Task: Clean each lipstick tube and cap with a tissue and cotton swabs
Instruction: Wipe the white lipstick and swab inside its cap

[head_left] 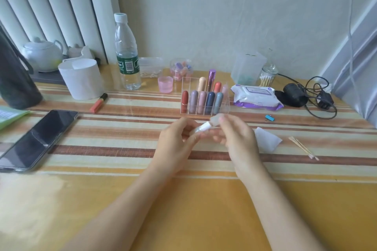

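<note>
Between both hands, mid-table, a pale lipstick tube (206,126) sits tilted, its cap end up toward the right. Left hand (179,138) is curled w/ fingertips pinching the tube's lower end; right hand (234,136) is closed around the upper part, thumb and fingers on the frosted cap. Motion blur here, so can't tell if cap is on or partly off.

Just right of the right hand a white tissue (267,138) lies flat on the table (183,210), partly tucked behind the knuckles. Further right, apart from the tissue, a few cotton swabs (303,147) lie in a loose bundle, pointing diagonally.

Right behind the hands stands a clear organizer (204,98) w/ upright lipsticks in two rows; its front edge is near the fingertips. Right of it, a wet-wipe pack (257,96), then a black charger and cable (312,96) near the table's right edge. A small blue clip (269,117) lies alone in front of the wipe pack.

Left side: a phone (36,140) lies diagonally near the left edge, well apart from the hands; an orange lip gloss (99,103) lies beyond it beside a paper roll (81,79). A water bottle (126,53) stands at the back.

Front of the table, around the forearms, is bare yellow surface to the near edge.
</note>
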